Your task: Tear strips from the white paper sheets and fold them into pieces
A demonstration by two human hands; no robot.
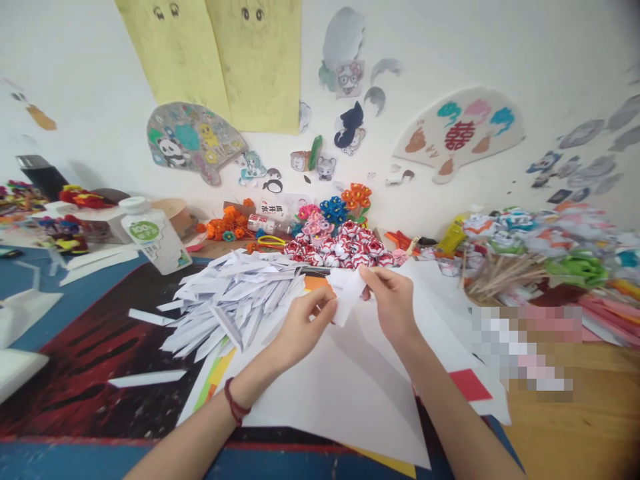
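Gripping one white paper piece, your left hand and right hand pinch closed, right of the folded paper strips.

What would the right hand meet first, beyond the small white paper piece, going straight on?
Probably the cluster of red-and-white striped, rounded flowers: the right hand points forward and leftward over the small white paper piece. Depth is unclear.

- The small white slip is smooth, matt paper.
- Crisply creased matt paper makes up the heaped strips.
- The white bottle shows smooth plastic with a soft sheen.
- Twisted, matt cord forms the dark-red bracelet.
- Yellow sheets are smudged, matt paper.
- Smooth, wood-look brown surface gleams faintly.
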